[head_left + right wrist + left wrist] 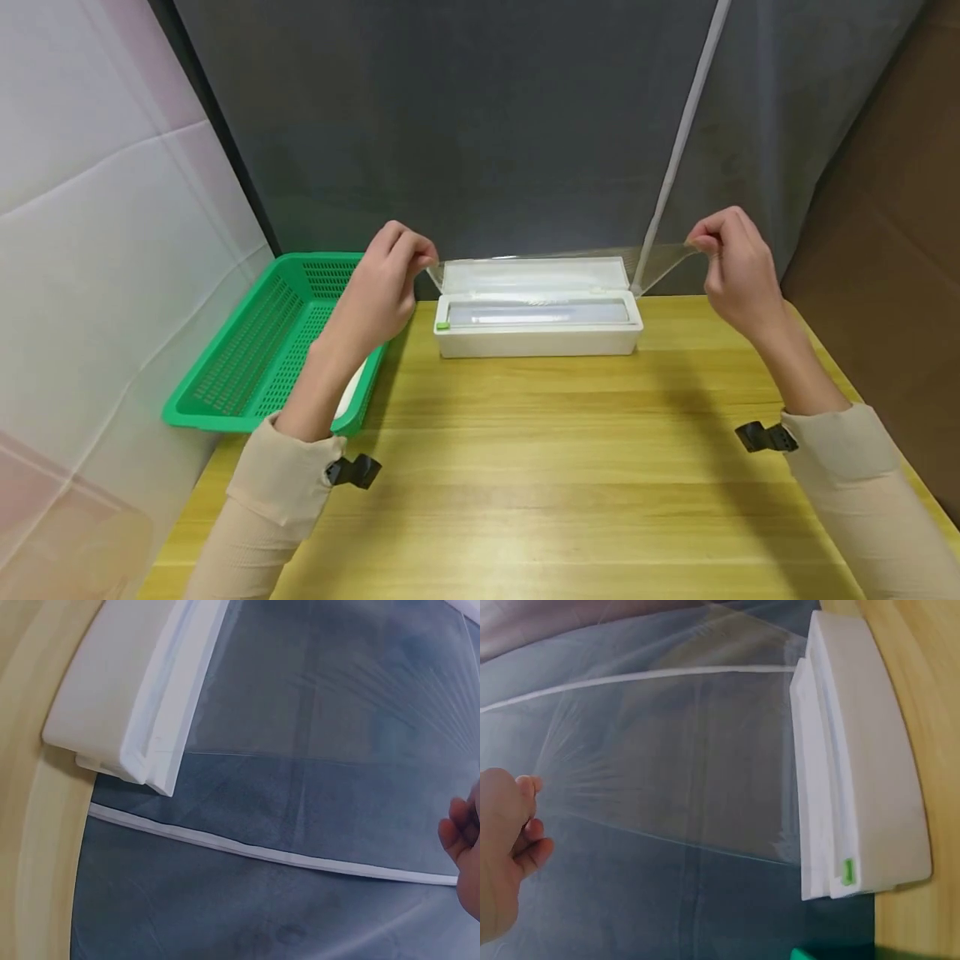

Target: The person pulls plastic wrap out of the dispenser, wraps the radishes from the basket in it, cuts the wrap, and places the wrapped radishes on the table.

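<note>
A white plastic wrap dispenser [537,342] stands at the table's far edge, its lid [534,275] raised and a roll [538,312] visible inside. A small green slider [443,326] sits at its left end. Clear plastic wrap [667,765] stretches up from behind the dispenser, creased where it gathers at the fingers. My left hand [382,283] pinches one corner of it, above and left of the dispenser. Its other corner is pinched by my right hand [738,271], higher and to the right. In the right wrist view, the right hand [466,844] is partly cut off.
A green plastic basket [225,421] stands left on the wooden table [525,483], partly behind my left forearm, with something white [350,392] in it. A dark curtain [450,125] with a white strip [686,117] hangs behind. A brown panel [892,225] borders the right side.
</note>
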A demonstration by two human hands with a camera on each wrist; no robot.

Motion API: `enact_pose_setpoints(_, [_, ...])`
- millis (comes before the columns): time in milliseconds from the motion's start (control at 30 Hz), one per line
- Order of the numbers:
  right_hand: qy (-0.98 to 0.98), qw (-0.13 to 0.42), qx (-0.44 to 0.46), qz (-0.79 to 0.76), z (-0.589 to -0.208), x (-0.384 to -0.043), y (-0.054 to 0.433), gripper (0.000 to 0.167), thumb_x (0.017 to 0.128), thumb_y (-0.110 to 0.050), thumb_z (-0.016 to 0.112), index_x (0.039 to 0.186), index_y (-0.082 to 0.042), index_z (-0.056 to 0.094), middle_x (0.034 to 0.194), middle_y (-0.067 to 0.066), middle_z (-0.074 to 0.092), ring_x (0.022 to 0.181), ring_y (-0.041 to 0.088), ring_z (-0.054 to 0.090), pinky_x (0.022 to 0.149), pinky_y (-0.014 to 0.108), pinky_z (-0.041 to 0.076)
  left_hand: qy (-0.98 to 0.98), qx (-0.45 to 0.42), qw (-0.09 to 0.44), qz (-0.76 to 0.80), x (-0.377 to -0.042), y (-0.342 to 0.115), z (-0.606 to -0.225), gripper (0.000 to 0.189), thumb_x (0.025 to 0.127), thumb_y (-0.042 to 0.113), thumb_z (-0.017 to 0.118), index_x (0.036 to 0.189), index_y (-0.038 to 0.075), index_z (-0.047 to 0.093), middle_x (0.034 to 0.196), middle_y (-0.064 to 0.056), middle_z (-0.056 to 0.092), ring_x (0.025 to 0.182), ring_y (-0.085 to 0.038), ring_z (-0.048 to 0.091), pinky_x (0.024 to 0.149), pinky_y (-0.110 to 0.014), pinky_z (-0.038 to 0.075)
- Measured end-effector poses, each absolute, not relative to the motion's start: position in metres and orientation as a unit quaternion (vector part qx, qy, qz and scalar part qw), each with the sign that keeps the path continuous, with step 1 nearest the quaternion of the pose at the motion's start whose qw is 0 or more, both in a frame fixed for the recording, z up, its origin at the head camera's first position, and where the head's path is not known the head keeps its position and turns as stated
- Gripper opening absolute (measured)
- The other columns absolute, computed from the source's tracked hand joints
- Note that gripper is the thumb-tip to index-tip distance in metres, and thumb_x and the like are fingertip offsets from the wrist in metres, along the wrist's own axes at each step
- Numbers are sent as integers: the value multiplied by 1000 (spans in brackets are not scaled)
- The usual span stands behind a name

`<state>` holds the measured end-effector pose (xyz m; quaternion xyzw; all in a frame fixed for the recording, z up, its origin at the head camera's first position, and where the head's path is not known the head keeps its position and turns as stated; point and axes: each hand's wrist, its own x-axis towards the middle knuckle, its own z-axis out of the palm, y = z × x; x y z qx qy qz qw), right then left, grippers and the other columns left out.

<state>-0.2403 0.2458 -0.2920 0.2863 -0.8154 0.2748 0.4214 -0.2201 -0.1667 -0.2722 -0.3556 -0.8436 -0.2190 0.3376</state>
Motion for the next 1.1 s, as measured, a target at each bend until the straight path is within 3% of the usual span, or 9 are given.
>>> enact_pose_setpoints(167, [-811,416,312,270,-304,-223,251,4,98,7,54,95,9,51,89,22,53,81,33,50,85,14,35,-838,-369,321,-242,-204,-170,-283,5,97,-8,58,97,-3,59,96,-15,53,89,-29,51,77,-34,47])
enact_pose_setpoints(433, [-791,423,352,269,-324,-204,255,40,106,-29,42,92,8,52,86,19,54,77,27,48,83,12,34,-837,-384,297,-253,-179,-174,-304,9,94,-10,62,97,-2,60,96,-12,55,86,-23,53,73,-28,47])
enact_pose_setpoints(1100, [-772,401,417,263,-367,-161,255,41,107,-27,42,85,4,56,82,9,56,75,17,48,75,18,40,-847,-383,221,-295,-130,-180,-366,23,89,-14,65,97,6,59,96,1,55,86,-10,56,79,-19,50])
